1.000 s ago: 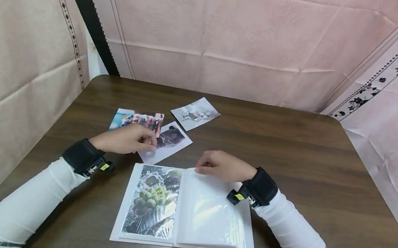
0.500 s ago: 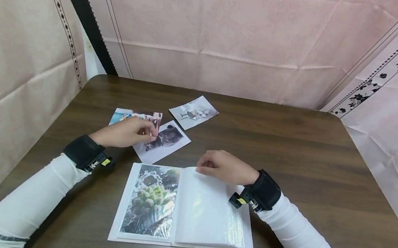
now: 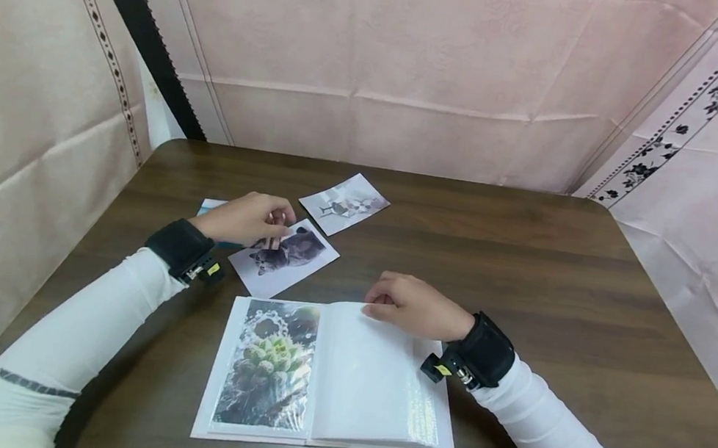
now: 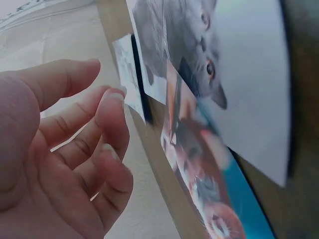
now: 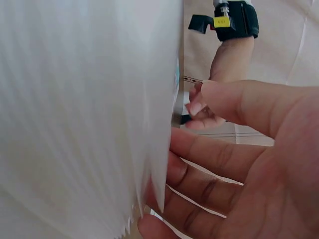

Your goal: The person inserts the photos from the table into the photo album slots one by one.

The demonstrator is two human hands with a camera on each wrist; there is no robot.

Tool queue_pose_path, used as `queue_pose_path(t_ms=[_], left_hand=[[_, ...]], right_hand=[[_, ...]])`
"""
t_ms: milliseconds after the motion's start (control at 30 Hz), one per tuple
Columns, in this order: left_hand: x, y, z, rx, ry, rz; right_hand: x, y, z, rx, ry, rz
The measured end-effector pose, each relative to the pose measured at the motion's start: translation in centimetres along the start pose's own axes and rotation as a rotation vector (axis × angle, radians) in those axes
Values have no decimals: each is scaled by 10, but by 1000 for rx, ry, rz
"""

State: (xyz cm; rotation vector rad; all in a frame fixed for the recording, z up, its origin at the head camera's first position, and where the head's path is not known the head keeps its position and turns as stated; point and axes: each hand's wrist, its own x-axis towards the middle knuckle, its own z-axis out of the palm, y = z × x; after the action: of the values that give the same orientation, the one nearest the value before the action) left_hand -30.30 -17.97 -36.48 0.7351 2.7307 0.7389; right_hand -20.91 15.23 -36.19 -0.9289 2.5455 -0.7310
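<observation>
My left hand is over the loose photos, fingers bent loosely and thumb apart, with nothing between them. Under and beside it lie a cat photo and a colourful photo, mostly covered by the hand in the head view. A third photo, pale grey, lies farther back. My right hand is at the top edge of the right page of an open photo album. In the right wrist view its fingertips touch the page edges while the thumb stands off them.
The album's left page shows a succulent picture in a clear sleeve; its right page looks blank white. All lies on a dark wooden table. Pale cloth hangs behind and at both sides. Each wrist wears a black strap with a camera.
My left hand has moved away from the album, off the cat photo's near part and farther over the colourful photo. The right hand stays at the album page's top edge.
</observation>
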Motion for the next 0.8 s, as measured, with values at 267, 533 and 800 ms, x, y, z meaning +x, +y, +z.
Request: queue_pose_path(t_ms=[267,533,800], left_hand=[[28,-7,-4,50,-25,-31],[62,-4,-11,107,-7,-173],[86,-4,-8,176,-93,-332]], right_hand=[[-1,4,1,-35,-3,-4],[-1,5,1,-44,-9,-8],[0,7,1,-50,-15,-23]])
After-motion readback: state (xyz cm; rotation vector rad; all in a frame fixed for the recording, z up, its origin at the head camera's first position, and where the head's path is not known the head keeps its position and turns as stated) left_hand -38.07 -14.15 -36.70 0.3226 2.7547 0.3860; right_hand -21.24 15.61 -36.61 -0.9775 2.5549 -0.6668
